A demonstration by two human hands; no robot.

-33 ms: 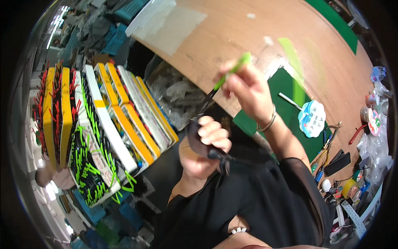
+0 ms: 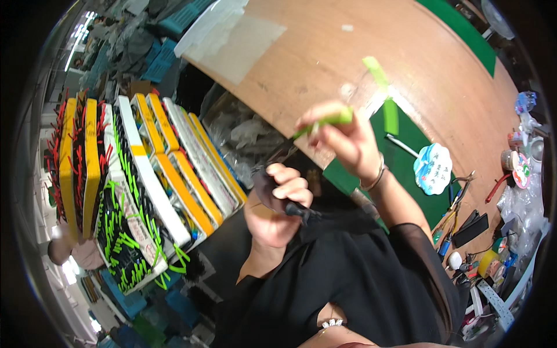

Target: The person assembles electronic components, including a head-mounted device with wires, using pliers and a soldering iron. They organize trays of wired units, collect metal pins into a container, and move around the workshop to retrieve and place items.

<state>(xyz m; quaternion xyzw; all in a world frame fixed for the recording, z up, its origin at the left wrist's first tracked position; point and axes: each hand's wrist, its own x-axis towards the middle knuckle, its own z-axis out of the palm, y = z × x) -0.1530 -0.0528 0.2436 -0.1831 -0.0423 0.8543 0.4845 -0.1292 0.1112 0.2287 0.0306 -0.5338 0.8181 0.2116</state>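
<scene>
You are wearing a black top, handling a bright green strip and a blackish piece, with a tan tabletop and dark green mat showing

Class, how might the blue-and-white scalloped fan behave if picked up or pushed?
The fan is probably light for its size, since it looks thin. Lying flat, it would likely slide rather than roll if pushed. Being much wider than its white stick, it may feel top-heavy.
</scene>
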